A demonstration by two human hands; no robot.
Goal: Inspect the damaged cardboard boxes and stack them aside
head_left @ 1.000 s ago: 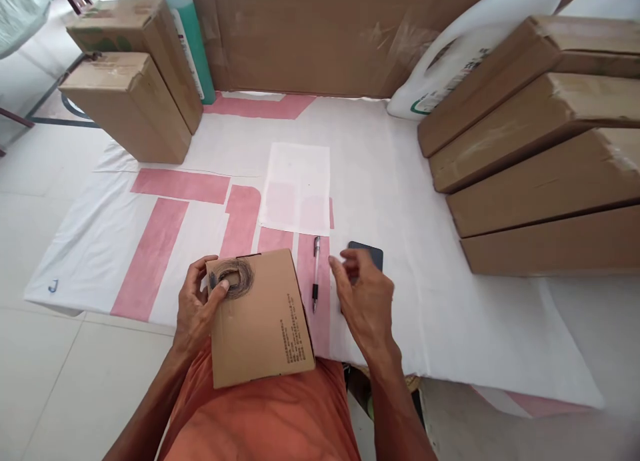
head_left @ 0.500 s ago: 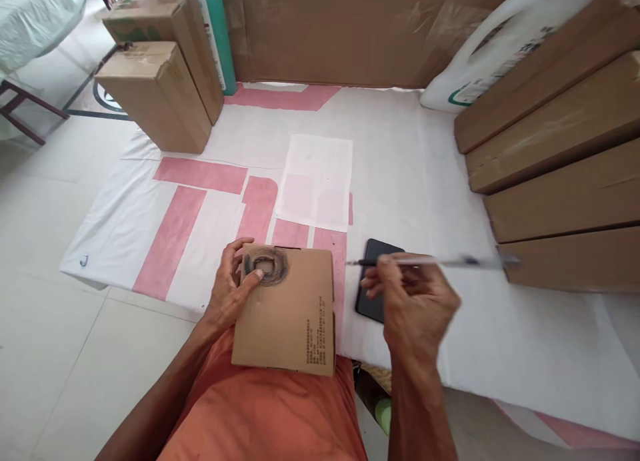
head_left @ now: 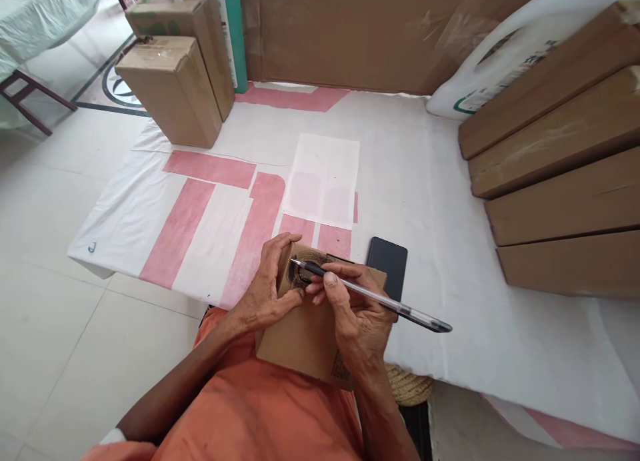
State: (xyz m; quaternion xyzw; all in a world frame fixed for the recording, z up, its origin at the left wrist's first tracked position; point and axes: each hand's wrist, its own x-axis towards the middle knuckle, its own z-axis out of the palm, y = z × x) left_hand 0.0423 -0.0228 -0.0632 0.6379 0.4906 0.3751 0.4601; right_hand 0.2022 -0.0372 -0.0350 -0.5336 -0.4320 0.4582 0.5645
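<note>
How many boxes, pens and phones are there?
Big boxes on the right: 4
Boxes on the left: 2
Small box in the hands: 1
Pen: 1
Phone: 1
Total: 9

Phone (head_left: 387, 268), paper (head_left: 324, 180) on sheet (head_left: 425, 181)

Left hand (head_left: 267, 291): forearm enters from lower left, wrist bent, fingers curled over and thumb pressed inward, closed in a grip. Right hand (head_left: 357, 314): forearm rises from the bottom edge, fingers (head_left: 327, 281) pinched together in a writing grip just right of the left fingers, nearly touching them.
</note>
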